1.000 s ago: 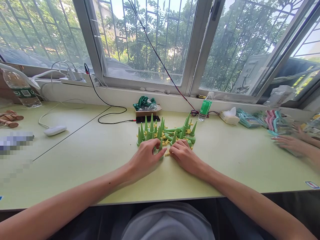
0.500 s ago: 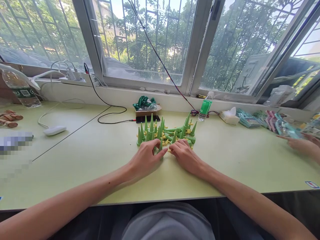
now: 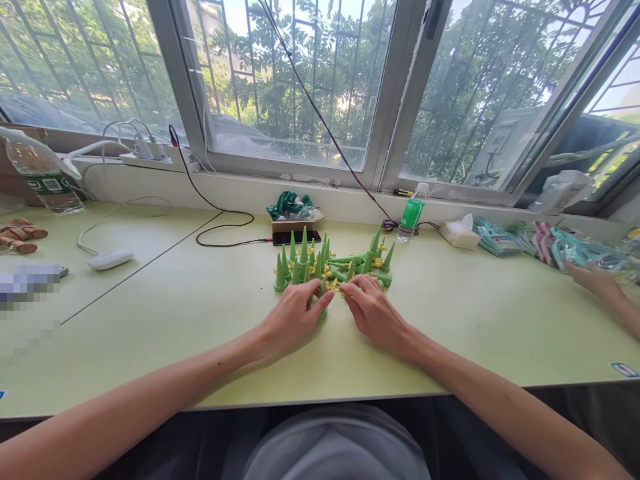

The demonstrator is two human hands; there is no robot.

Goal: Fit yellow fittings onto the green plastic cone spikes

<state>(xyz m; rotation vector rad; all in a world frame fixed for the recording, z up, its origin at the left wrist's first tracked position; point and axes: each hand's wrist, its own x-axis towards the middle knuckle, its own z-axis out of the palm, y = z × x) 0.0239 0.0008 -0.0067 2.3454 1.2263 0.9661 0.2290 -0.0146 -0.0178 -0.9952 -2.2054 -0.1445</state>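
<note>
My left hand [image 3: 294, 312] curls its thumb and fingers around a green cone-shaped piece [image 3: 323, 288] with a pointed tip, standing upright near the table's front. The fingers of my right hand [image 3: 376, 310] pinch a small yellow piece [image 3: 337, 290] against that cone's right side; whether the two touch is too small to tell. Just beyond both hands is a cluster of green cones [image 3: 304, 248], several upright and others lying down, with small yellow pieces [image 3: 333, 270] scattered among them. My fingers hide part of the nearest cones.
Behind the cluster lie a black phone [image 3: 310, 237] on a cable and a small box [image 3: 293, 225]. A green-labelled bottle [image 3: 411, 217] and tissue pack [image 3: 459, 233] stand to the right. At the right edge another person's hand [image 3: 595, 280] touches bagged items [image 3: 575, 250].
My right hand has lifted slightly and now shows a yellow piece at its fingertips beside the green cone. My left hand stays almost in place. The other person's hand has shifted.
</note>
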